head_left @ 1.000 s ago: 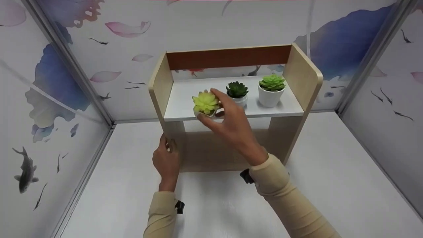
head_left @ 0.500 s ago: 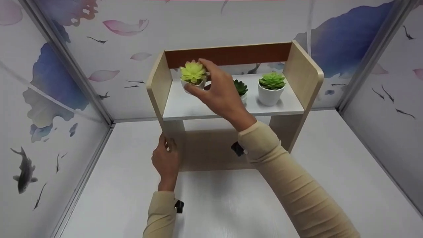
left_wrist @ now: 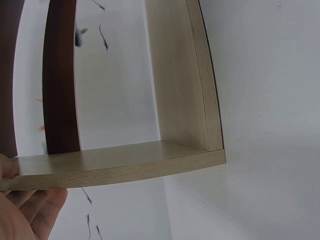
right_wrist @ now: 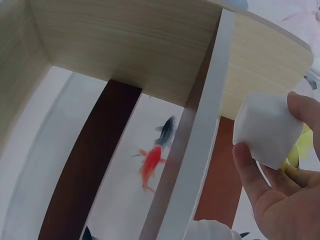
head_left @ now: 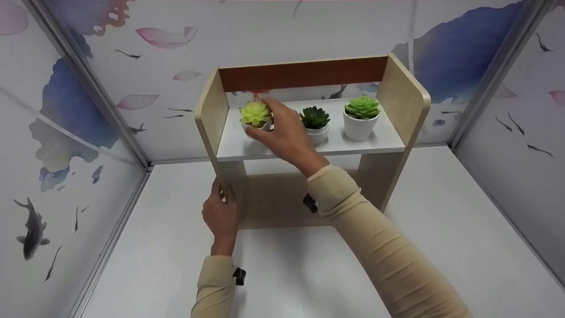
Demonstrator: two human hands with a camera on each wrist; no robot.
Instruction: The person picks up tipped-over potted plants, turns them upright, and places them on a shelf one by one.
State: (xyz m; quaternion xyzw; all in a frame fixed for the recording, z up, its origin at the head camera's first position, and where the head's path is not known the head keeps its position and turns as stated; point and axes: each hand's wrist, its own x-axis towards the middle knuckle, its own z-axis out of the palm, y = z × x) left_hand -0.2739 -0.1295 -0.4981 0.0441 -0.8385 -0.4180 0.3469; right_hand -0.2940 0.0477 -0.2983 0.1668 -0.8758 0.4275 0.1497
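Note:
My right hand (head_left: 287, 132) grips a small white pot (right_wrist: 267, 130) with a yellow-green succulent (head_left: 255, 114) in it, thumb on one side and fingers on the other. The pot is upright at the left part of the white upper board (head_left: 247, 152) of a small wooden shelf. Whether its base touches the board I cannot tell. To its right stand a dark green succulent (head_left: 314, 117) in a white pot and a bright green succulent (head_left: 363, 107) in a larger white pot. Lower down, my left hand (head_left: 220, 221) pinches the edge of the shelf's left side panel (left_wrist: 120, 172).
The shelf's right side panel (head_left: 404, 104) rises beside the bright green plant. A red-brown back rail (head_left: 304, 76) runs behind the plants. Under the board is an open compartment. The shelf stands on a white table (head_left: 282, 274) between printed walls.
My right hand has carried the yellow-green succulent up from the board's front edge, leftward and back, then lowered it towards the board. The left hand has stayed on the side panel.

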